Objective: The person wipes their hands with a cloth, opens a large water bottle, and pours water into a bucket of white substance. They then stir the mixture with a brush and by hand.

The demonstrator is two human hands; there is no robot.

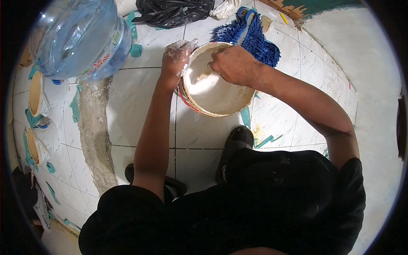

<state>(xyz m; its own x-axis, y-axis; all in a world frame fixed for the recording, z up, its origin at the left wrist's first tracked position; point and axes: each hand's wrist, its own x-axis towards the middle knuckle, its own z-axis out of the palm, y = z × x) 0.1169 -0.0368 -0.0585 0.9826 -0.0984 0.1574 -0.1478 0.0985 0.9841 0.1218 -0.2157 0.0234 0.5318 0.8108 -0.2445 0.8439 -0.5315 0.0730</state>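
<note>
A round bucket point(221, 100) with pale, whitish material inside stands on the tiled floor in front of me. My left hand point(177, 59), smeared with white, is closed on the bucket's left rim. Over the bucket's upper right part, my right hand point(233, 64) is closed, its fingers curled inside the opening. What those fingers hold, if anything, is hidden by the hand. A light-coloured lump lies on the inner surface below them.
A large clear water bottle point(80, 42) is at the upper left. Behind the bucket lie a blue shaggy mop cloth point(250, 36) and a black plastic bag point(174, 12). Two round containers point(36, 93) are at far left. A white wall point(374, 106) rises on the right.
</note>
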